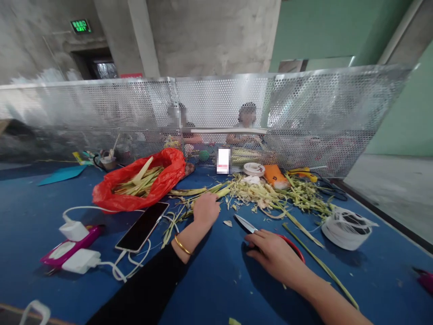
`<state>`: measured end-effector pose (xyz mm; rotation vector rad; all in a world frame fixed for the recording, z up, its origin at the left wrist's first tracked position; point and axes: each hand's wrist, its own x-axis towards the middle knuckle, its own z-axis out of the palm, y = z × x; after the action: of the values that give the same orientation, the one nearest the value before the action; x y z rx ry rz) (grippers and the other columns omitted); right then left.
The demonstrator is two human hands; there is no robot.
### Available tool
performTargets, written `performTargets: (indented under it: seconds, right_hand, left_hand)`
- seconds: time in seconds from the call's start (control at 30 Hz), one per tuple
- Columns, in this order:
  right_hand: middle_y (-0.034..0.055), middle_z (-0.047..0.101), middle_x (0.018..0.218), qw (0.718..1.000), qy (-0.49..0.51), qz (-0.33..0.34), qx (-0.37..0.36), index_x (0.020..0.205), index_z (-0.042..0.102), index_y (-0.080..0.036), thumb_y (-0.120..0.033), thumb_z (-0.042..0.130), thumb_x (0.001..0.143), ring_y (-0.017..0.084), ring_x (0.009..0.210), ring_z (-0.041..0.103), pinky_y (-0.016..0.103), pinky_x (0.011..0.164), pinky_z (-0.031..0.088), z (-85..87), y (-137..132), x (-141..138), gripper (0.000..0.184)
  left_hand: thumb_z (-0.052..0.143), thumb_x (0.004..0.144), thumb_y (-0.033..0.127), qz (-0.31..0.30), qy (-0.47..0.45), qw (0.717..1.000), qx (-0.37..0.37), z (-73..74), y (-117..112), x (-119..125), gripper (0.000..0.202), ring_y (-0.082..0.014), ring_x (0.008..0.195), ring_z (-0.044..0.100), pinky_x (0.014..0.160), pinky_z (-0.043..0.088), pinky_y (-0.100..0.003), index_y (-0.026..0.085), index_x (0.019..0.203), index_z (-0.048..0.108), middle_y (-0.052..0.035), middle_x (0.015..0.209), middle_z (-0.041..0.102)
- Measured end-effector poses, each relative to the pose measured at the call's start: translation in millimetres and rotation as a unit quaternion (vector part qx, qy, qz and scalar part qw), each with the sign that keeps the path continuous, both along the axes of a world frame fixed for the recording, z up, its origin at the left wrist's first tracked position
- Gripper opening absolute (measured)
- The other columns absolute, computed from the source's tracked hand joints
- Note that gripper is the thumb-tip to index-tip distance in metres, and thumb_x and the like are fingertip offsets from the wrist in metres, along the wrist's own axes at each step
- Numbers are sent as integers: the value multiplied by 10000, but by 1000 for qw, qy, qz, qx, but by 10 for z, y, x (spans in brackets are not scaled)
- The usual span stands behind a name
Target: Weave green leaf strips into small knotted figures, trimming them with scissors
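Observation:
My left hand, with a gold bangle on its wrist, reaches over the pale green plant stalks in the middle of the blue table. Its fingers curl down onto them, and the fingertips are mostly hidden. Scissors with red handles are in my right hand, their blades together and pointing forward and left. A small pale scrap lies just left of the blade tip. Beyond the hands spreads a heap of stripped plant bits. One long thin stalk lies to the right of my right hand.
Left stand a red plastic bag of stalks, a phone on a cable and a purple power strip. A white ribbon roll sits right. Behind runs a perforated metal screen, with people beyond it.

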<state>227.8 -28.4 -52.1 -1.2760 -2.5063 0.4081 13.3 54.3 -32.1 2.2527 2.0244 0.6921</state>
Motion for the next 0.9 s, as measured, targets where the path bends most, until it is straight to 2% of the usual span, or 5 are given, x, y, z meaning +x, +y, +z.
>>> performTargets:
  seconds: [0.53,0.6,0.7,0.77,0.9]
  right_hand:
    - [36,699,896,999,25,-25,36,986,652,-223,-241,541,904,185,844,630,287,763,439,90,35,32,140]
    - [41,709,895,991,66,-88,75,979,658,-221,-224,512,900,183,840,641,282,755,454,186,48,227,166]
    - [54,706,937,943,102,-289,132,983,653,-216,-283,515,875,193,828,651,289,743,469,336,-45,676,187]
    - [36,708,880,909,31,-403,105,920,661,-234,-351,555,835,208,753,645,296,655,451,374,-189,960,179]
    - [31,698,832,904,-48,-425,-7,871,647,-230,-400,571,814,213,745,632,295,638,417,232,-486,1215,194]
  left_hand:
    - [512,848,334,-1,88,996,27,-177,262,-271,281,-292,997,609,837,445,-365,158,1002,668,-129,1032,690]
    - [500,854,334,-4,92,996,21,-159,259,-263,294,-291,1002,611,834,448,-363,160,1018,670,-128,1048,693]
    - [485,858,338,-3,95,995,20,-125,243,-250,325,-295,1009,616,833,450,-364,150,1046,672,-136,1080,689]
    - [485,856,351,-7,100,995,20,-112,240,-245,339,-297,1000,622,818,453,-362,147,1049,675,-141,1073,691]
    - [489,853,352,-13,93,995,31,-117,246,-236,335,-292,1013,613,823,451,-355,152,1044,677,-136,1081,694]
